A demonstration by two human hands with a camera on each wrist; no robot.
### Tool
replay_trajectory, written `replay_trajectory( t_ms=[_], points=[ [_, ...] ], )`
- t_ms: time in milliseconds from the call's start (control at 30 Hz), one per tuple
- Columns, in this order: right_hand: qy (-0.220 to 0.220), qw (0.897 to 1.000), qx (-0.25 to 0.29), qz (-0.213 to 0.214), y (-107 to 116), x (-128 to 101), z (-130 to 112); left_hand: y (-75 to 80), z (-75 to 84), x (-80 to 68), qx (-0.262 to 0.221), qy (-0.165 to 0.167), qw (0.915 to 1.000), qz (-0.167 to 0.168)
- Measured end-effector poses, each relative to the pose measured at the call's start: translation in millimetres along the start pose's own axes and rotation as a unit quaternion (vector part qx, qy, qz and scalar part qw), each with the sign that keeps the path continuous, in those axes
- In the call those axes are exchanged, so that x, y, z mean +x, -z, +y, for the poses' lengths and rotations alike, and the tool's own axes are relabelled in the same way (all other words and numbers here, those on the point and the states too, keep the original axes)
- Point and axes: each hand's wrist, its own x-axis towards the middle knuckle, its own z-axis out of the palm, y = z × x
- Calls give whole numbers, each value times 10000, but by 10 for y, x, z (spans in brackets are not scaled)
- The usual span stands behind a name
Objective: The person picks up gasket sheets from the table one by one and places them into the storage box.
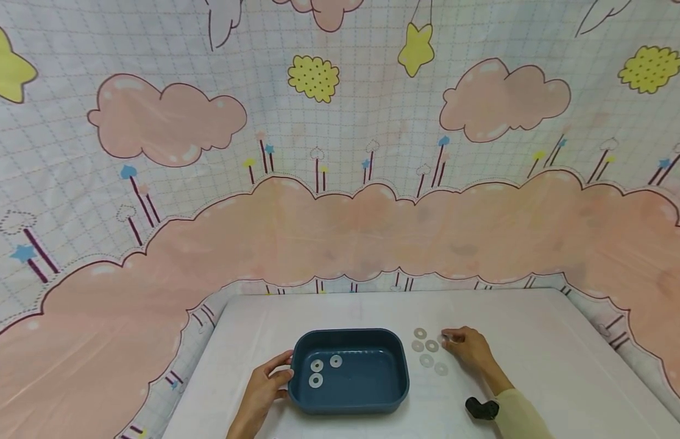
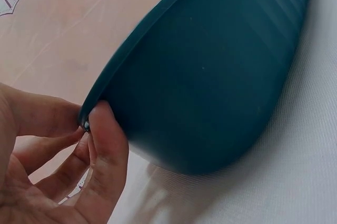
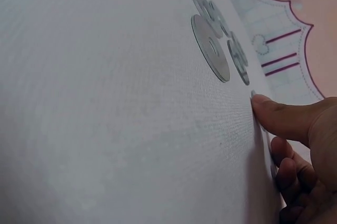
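The left hand (image 1: 265,385) pinches the left end of a dark blue rectangular plastic bin (image 1: 351,410), thumb and fingers on either side of its rim. The bin stands upright on the white surface (image 1: 329,311), and three flat metal washers (image 1: 332,361) lie inside it towards the left end: two one behind the other, the third just right of the farther one.

To the right of the bin, five loose washers (image 3: 220,65) lie close together on the surface. The right hand (image 1: 470,349) is at the right edge of this group, its fingers bent and its thumb touching another washer (image 1: 441,340) beside the others; I cannot tell whether it is gripped firmly.

A pale yellow sleeve (image 1: 520,416) covers the right forearm, with a black device (image 1: 482,408) beside its cuff. Behind the surface hangs a cloth backdrop (image 1: 362,238) printed with pink clouds and yellow stars.
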Motion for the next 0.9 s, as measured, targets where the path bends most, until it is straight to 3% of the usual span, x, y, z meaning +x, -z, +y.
replay_trajectory(
  t_ms=[533, 900],
  points=[
    [-30, 10000, 40, 17, -11, 0, 7, -7, 38, -45, -27, -55, 9999, -98],
    [-114, 9983, 574, 1, 6, -19, 29, -16, 38, -28, 13, -10, 10000, -72]
  ],
)
